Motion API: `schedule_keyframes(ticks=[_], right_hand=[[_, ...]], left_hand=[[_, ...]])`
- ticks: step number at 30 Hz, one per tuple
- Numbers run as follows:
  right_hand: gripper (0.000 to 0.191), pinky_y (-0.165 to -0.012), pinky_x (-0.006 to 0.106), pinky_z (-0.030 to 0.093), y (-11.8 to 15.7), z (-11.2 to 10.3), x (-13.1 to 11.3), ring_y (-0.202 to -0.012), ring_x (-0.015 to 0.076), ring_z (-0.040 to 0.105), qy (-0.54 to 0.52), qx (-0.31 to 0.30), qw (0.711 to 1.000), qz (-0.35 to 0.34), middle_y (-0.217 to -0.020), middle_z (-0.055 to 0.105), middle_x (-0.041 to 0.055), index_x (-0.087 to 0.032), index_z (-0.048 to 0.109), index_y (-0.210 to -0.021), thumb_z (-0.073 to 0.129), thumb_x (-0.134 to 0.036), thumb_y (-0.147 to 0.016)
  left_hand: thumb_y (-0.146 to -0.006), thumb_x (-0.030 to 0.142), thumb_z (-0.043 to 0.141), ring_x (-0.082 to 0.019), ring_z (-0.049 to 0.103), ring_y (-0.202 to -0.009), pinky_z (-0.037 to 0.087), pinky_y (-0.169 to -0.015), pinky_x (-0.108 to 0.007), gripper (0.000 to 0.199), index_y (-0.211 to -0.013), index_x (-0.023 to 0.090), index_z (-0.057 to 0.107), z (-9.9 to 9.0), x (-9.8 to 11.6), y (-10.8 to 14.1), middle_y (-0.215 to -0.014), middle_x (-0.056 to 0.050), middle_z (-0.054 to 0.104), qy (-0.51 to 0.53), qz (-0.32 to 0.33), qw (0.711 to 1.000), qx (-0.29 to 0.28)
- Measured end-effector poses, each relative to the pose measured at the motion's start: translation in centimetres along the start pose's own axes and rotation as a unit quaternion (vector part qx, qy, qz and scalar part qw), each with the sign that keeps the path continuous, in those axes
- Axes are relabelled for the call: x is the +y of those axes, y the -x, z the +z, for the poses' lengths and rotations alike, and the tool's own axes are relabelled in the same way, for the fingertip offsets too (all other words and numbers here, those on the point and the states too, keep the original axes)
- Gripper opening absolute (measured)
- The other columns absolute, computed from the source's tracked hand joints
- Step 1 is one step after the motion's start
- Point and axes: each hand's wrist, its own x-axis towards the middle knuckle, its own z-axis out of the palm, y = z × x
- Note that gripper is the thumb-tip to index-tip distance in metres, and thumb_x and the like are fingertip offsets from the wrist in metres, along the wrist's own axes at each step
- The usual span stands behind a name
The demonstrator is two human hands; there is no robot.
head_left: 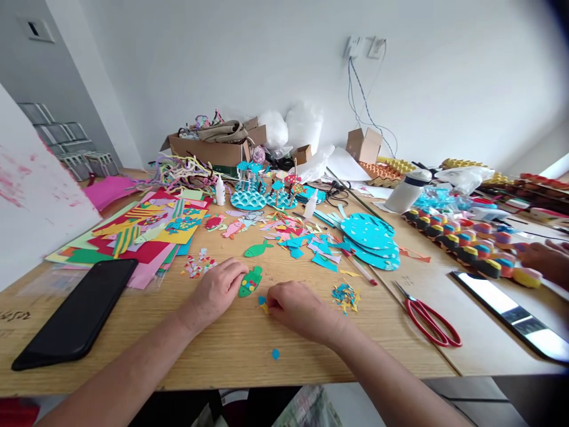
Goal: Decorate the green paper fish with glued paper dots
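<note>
A green paper fish (250, 282) with red and yellow dots lies on the wooden table. My left hand (217, 292) has its fingers closed against the fish's left edge. To the right, my right hand (297, 308) is curled with its fingertips down on the table. Small blue and yellow paper bits (262, 302) touch those fingertips; what is pinched is hidden. A blue paper dot (276, 354) lies nearer the front edge. Beyond my hands is a plain green fish (258, 248). Tiny red and white scraps (200, 264) sit beside my left hand.
Red-handled scissors (431, 323) and blue-yellow scraps (346, 297) lie right. A black phone (77, 314) is at left, near coloured paper sheets (151, 261). Glue bottles (220, 191), blue paper ovals (371, 240) and a white bottle (408, 191) stand farther back. Another person's hand (547, 261) is at right.
</note>
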Motion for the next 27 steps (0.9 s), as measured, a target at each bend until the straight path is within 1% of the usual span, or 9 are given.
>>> schedule_keyframes(ticks=[3,6,9,11,13,19,23,27], right_hand=[[0.019,-0.056,0.021,0.032,0.0,0.2,0.6,-0.067,0.0135,0.057,-0.047,0.011,0.999,0.0,-0.077,0.066,0.0028,-0.018,0.063,-0.077,0.047,-0.012,-0.07],[0.015,-0.056,0.022,0.031,0.0,0.5,0.6,-0.067,0.0132,0.055,-0.065,0.027,0.998,-0.005,-0.078,0.065,0.0022,-0.019,0.062,-0.076,0.05,-0.014,-0.069],[0.012,-0.053,0.022,0.028,0.0,0.8,0.4,-0.063,0.0132,0.053,-0.06,0.043,0.997,0.03,-0.074,0.064,0.002,-0.019,0.059,-0.078,0.051,-0.017,-0.069],[0.013,-0.051,0.022,0.025,0.1,0.9,0.4,-0.06,0.0124,0.05,-0.058,0.06,0.995,0.052,-0.069,0.062,0.0013,-0.019,0.056,-0.079,0.048,-0.015,-0.07],[0.013,-0.05,0.022,0.024,0.1,0.9,0.5,-0.058,0.0115,0.047,-0.062,0.065,0.994,0.059,-0.067,0.059,0.0007,-0.019,0.053,-0.077,0.046,-0.012,-0.069],[0.012,-0.051,0.02,0.025,0.2,0.6,1.5,-0.059,0.0096,0.043,-0.098,0.064,0.992,0.055,-0.068,0.056,-0.0008,-0.019,0.049,-0.073,0.046,-0.008,-0.067],[0.012,-0.053,0.02,0.026,0.3,0.4,1.7,-0.06,0.0093,0.042,-0.115,0.096,0.988,0.043,-0.068,0.054,-0.0011,-0.018,0.049,-0.071,0.047,-0.007,-0.065],[0.007,-0.051,0.02,0.027,-0.1,0.3,2.0,-0.057,0.0086,0.042,-0.178,0.099,0.978,0.05,-0.063,0.051,-0.0025,-0.017,0.048,-0.066,0.048,-0.01,-0.065]], left_hand=[[-0.081,0.005,0.04,-0.016,0.057,-0.078,0.046,-0.069,-0.027,0.019,-0.084,0.019,0.053,0.0,0.2,0.0,-0.08,-0.002,0.059,0.002,-0.001,1.0,-0.01],[-0.081,0.004,0.041,-0.016,0.057,-0.078,0.046,-0.069,-0.028,0.019,-0.084,0.019,0.053,0.0,0.3,0.1,-0.081,-0.003,0.06,0.003,-0.002,1.0,-0.021],[-0.081,0.004,0.041,-0.016,0.057,-0.077,0.046,-0.069,-0.028,0.02,-0.084,0.019,0.053,0.1,0.3,0.1,-0.081,-0.003,0.06,0.002,-0.003,1.0,-0.027],[-0.081,0.004,0.04,-0.016,0.057,-0.078,0.046,-0.069,-0.028,0.02,-0.085,0.019,0.053,0.1,0.2,0.2,-0.081,-0.003,0.06,0.001,-0.003,1.0,-0.029],[-0.081,0.003,0.04,-0.016,0.057,-0.078,0.045,-0.069,-0.028,0.02,-0.085,0.019,0.053,0.1,0.2,0.2,-0.081,-0.003,0.059,0.002,-0.003,1.0,-0.031],[-0.081,0.004,0.04,-0.016,0.057,-0.078,0.045,-0.07,-0.028,0.021,-0.084,0.019,0.054,0.3,0.3,0.3,-0.081,-0.003,0.059,0.011,-0.007,0.999,-0.034],[-0.081,0.005,0.041,-0.016,0.057,-0.077,0.045,-0.069,-0.028,0.02,-0.083,0.019,0.055,0.3,0.2,0.2,-0.08,-0.002,0.06,0.022,-0.019,0.999,-0.027],[-0.079,0.006,0.041,-0.016,0.058,-0.076,0.045,-0.069,-0.028,0.02,-0.08,0.019,0.056,0.2,0.0,0.1,-0.078,-0.002,0.061,0.035,-0.044,0.998,-0.012]])
